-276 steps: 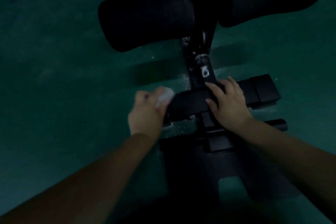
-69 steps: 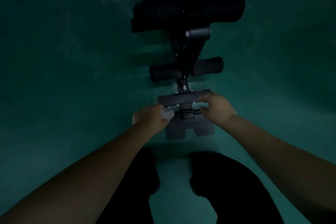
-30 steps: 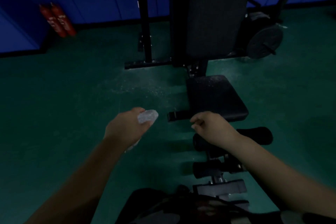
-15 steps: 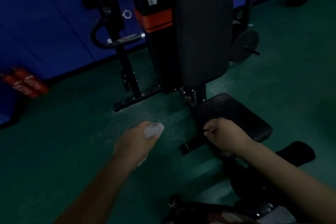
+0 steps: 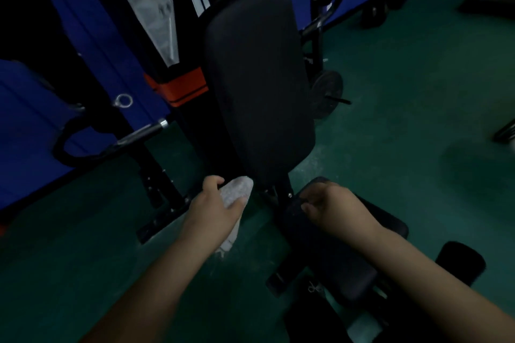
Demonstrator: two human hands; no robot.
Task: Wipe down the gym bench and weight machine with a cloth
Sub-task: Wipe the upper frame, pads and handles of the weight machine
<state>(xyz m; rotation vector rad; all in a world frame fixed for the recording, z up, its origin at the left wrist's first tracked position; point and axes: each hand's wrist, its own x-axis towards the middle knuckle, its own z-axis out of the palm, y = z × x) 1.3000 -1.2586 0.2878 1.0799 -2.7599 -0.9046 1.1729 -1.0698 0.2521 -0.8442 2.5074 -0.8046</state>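
My left hand (image 5: pixel 213 209) grips a bunched white cloth (image 5: pixel 237 191) just left of the lower end of the upright black backrest pad (image 5: pixel 259 78). The cloth's tip almost meets the pad's bottom edge. My right hand (image 5: pixel 338 207) hovers with loosely curled fingers over the back of the black seat pad (image 5: pixel 328 248) and holds nothing. The weight machine's dark frame (image 5: pixel 156 175) with an orange block (image 5: pixel 181 86) stands behind the backrest.
A black curved handle bar (image 5: pixel 111 142) juts out at the left. A weight plate (image 5: pixel 326 97) sits on the green floor (image 5: pixel 418 120) right of the backrest. A foam roller pad (image 5: pixel 459 264) lies at lower right. Blue wall panels (image 5: pixel 36 108) run behind.
The view has risen from the machine's footplate to the seat and backrest. Both hands have moved up and forward; the cloth now sits at the bottom of the backrest.
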